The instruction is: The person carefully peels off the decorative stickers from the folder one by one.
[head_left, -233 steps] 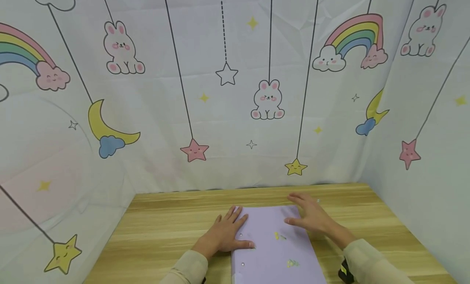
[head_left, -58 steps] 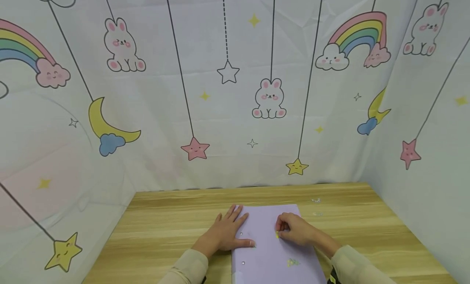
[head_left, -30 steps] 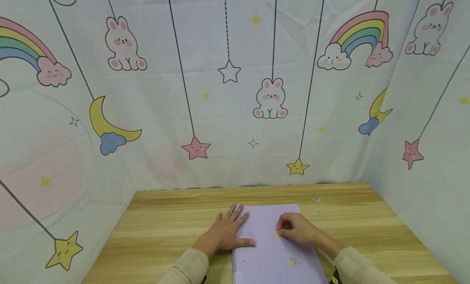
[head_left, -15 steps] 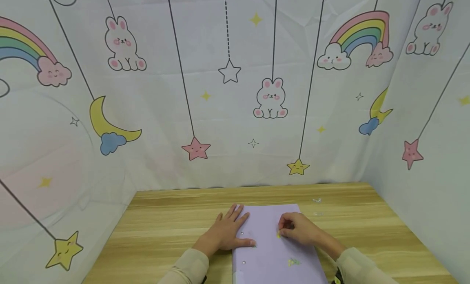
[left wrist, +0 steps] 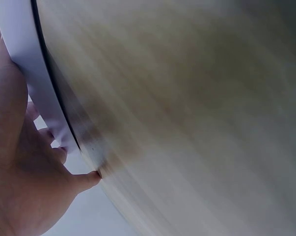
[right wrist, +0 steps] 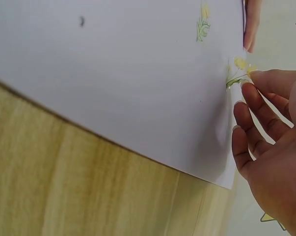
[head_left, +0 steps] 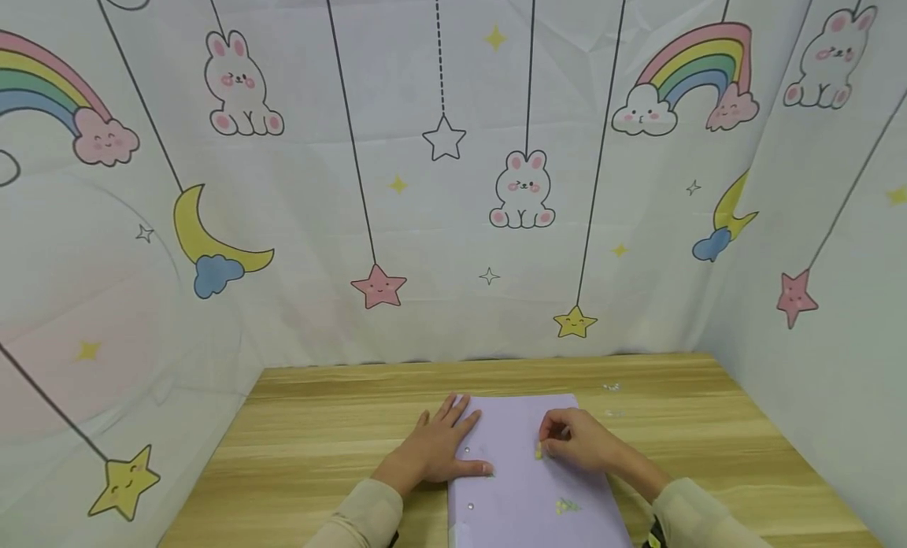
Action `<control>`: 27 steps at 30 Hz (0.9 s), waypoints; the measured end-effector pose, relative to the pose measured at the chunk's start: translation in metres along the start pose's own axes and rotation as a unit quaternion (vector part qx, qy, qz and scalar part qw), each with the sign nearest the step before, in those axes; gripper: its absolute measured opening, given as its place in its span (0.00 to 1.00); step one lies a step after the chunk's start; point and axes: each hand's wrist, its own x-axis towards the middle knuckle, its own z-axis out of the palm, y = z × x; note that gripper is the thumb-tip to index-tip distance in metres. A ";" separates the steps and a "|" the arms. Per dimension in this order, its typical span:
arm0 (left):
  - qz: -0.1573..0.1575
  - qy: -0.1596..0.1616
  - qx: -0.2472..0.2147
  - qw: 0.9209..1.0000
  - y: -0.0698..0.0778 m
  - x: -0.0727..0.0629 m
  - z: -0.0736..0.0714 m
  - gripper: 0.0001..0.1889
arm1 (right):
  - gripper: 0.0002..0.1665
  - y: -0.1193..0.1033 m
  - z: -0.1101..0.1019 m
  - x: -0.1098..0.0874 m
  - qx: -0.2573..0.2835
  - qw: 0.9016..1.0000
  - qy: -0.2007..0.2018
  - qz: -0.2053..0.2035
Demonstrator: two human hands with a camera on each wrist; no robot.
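A purple folder (head_left: 513, 528) lies on the wooden table. My left hand (head_left: 434, 452) rests flat over its left edge, fingers spread and thumb across the cover. In the left wrist view, the folder's side (left wrist: 37, 83) stands beside that hand (left wrist: 30, 182). My right hand (head_left: 577, 442) pinches a clear sticker with yellow flowers (head_left: 538, 452) between thumb and forefinger. The right wrist view shows this flower sticker (right wrist: 239, 64) partly raised from the cover, its green leaves near the surface. Another yellow-and-green flower sticker (head_left: 565, 505) lies flat on the cover, nearer to me.
Two small clear scraps (head_left: 612, 386) lie on the table (head_left: 319, 438) right of the folder's far corner. Metal rivets (head_left: 471, 506) line the folder's left side. A white cloth (head_left: 312, 217) printed with rabbits, stars and rainbows encloses the table at the back and both sides.
My right hand, earlier spread above the folder's right edge, came down onto the flower sticker and pinched it. In the last second it has shifted slightly right. My left hand stays put.
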 end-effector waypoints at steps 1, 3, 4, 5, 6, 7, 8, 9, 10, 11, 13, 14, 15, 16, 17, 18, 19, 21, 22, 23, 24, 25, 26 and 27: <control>0.000 0.000 0.001 1.000 0.000 0.000 0.000 0.53 | 0.11 0.000 -0.001 0.000 0.002 1.000 0.001 0.001; 0.001 0.001 0.001 1.000 0.000 0.000 0.000 0.53 | 0.12 -0.001 -0.002 0.000 0.006 1.000 0.001 0.002; 0.002 0.001 0.002 1.000 0.000 0.000 -0.001 0.53 | 0.11 -0.001 -0.003 0.000 0.008 1.000 0.001 0.001; 0.002 0.002 0.002 1.000 0.000 0.000 -0.001 0.53 | 0.11 -0.001 -0.004 0.000 0.009 1.000 0.001 0.000; 0.003 0.002 0.002 1.000 0.000 0.000 -0.001 0.53 | 0.10 -0.001 -0.005 0.000 0.010 1.000 0.002 -0.001; 0.003 0.002 0.003 1.000 0.000 0.000 -0.001 0.53 | 0.09 -0.001 -0.005 0.000 0.012 1.000 0.003 -0.002; 0.004 0.002 0.003 1.000 0.000 0.000 -0.001 0.53 | 0.09 -0.001 -0.006 0.000 0.014 1.000 0.002 -0.003; 0.004 0.002 0.004 1.000 0.000 0.000 -0.001 0.53 | 0.08 -0.001 -0.006 0.000 0.016 1.000 0.003 -0.004; 0.004 0.003 0.003 1.000 0.000 0.000 -0.001 0.53 | 0.08 -0.001 -0.006 0.000 0.017 1.000 0.003 -0.004; 0.004 0.002 0.002 1.000 0.000 0.000 -0.001 0.53 | 0.08 -0.002 -0.006 -0.001 0.018 1.000 0.003 -0.004; 0.003 0.002 0.001 1.000 0.000 -0.001 -0.001 0.53 | 0.08 -0.002 -0.006 -0.001 0.020 1.000 0.002 -0.003; 0.003 0.002 0.000 1.000 0.000 -0.001 -0.001 0.53 | 0.08 -0.003 -0.007 -0.001 0.021 1.000 0.001 -0.001; 0.003 0.003 -0.002 1.000 0.000 -0.001 -0.001 0.53 | 0.08 -0.003 -0.007 -0.001 0.022 1.000 0.001 0.001; 0.003 0.003 -0.003 1.000 0.000 -0.001 -0.001 0.53 | 0.07 -0.004 -0.007 -0.001 0.023 1.000 0.001 0.004; 0.003 0.003 -0.003 1.000 0.000 -0.001 0.000 0.53 | 0.07 -0.004 -0.007 -0.001 0.024 1.000 0.002 0.007; 0.003 0.003 -0.003 1.000 0.000 -0.001 0.000 0.53 | 0.06 -0.005 -0.007 -0.001 0.024 1.000 0.004 0.010; 0.002 0.004 -0.002 1.000 0.000 -0.001 0.000 0.53 | 0.06 -0.005 -0.007 0.000 0.024 1.000 0.007 0.013; 0.002 0.003 -0.001 1.000 0.000 -0.001 0.000 0.53 | 0.05 -0.006 -0.007 0.000 0.025 0.999 0.013 0.021; 0.002 0.003 -0.001 1.000 0.000 -0.001 0.000 0.53 | 0.06 -0.007 -0.007 0.000 0.026 0.999 0.017 0.025; 0.002 0.003 0.000 1.000 0.000 -0.001 0.000 0.53 | 0.06 -0.007 -0.007 0.000 0.026 0.999 0.020 0.028; 0.002 0.002 0.000 1.000 -0.001 -0.001 0.000 0.53 | 0.05 -0.008 -0.008 0.000 0.026 0.999 0.022 0.031; 0.002 0.002 0.001 1.000 -0.001 -0.001 0.000 0.53 | 0.05 -0.008 -0.009 0.000 0.023 0.999 0.025 0.031; 0.003 0.002 0.001 1.000 -0.001 -0.001 0.000 0.53 | 0.05 -0.009 -0.010 0.000 0.021 0.999 0.026 0.032; 0.003 0.003 0.001 1.000 -0.001 -0.001 0.000 0.53 | 0.04 -0.009 -0.011 0.000 0.016 0.999 0.028 0.032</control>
